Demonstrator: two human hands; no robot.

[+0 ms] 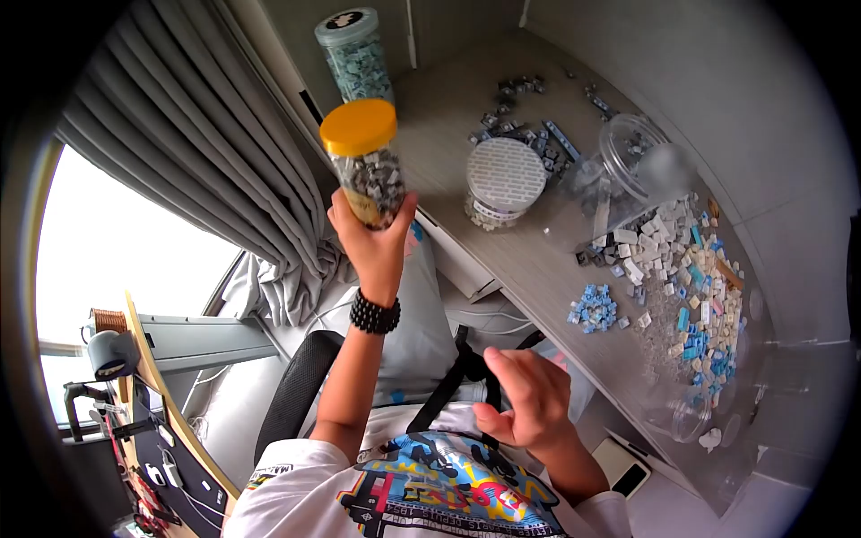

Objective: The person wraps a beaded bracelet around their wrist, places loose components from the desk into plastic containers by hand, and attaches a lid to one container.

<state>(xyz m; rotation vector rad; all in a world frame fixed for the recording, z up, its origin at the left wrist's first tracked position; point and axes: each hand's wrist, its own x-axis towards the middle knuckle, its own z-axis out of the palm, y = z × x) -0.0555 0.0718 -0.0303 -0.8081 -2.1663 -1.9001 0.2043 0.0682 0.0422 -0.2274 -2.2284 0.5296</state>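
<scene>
The step in hand seems to be the carrying of one closed jar (369,179) by the left hand (363,238), which is clamped around its lower part, the thumb on one side and the fingers on the other. The right hand (531,394) is well apart from it, in front of the body and near the front edge of the tabletop (448,170); its fingers are loosely bent and it holds nothing that I can see. The jar is held up by the left end of the tabletop's front edge; how high it is, I cannot tell. In my judgement, the next move calls for a firm grip and a level jar, and any opening would need the right hand upon the lid. The jar is transparent and a little tilted, with a yellow lid (360,127) fully on, a pale yellowish label low on its wall, and many small grey, whitish and dark pieces inside. A second jar (355,67), with teal pieces, is just behind it, and a white-topped tub (505,179) stands nearer the middle of the tabletop.
</scene>
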